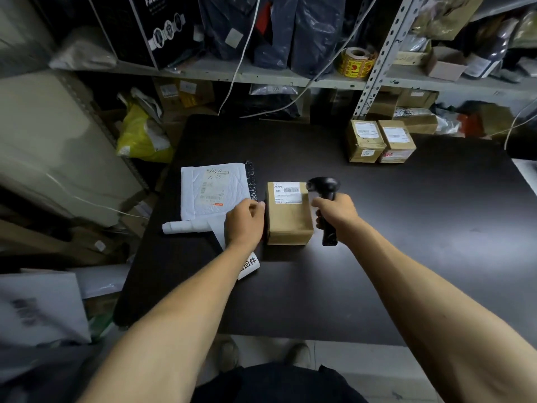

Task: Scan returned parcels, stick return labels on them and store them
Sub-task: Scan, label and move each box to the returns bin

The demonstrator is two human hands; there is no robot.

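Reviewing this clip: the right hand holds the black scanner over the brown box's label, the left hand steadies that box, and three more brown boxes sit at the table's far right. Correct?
Not quite. The head view shows two brown boxes at the far right, not three. The rest holds: the right hand grips the scanner by the labelled box, with the left hand at its side.

Both my bare forearms reach forward and slightly inward over the table, elbows low near my body, wrists fairly straight. My left hand (pixel 244 222) is turned back-up, its fingers curled loosely with the tips against the left side of the brown box (pixel 289 221); whether they actually grip it I cannot tell. My right hand (pixel 337 216) is wrapped round the handle of the black scanner (pixel 324 186), thumb side up, holding it upright just beside the box's right edge.
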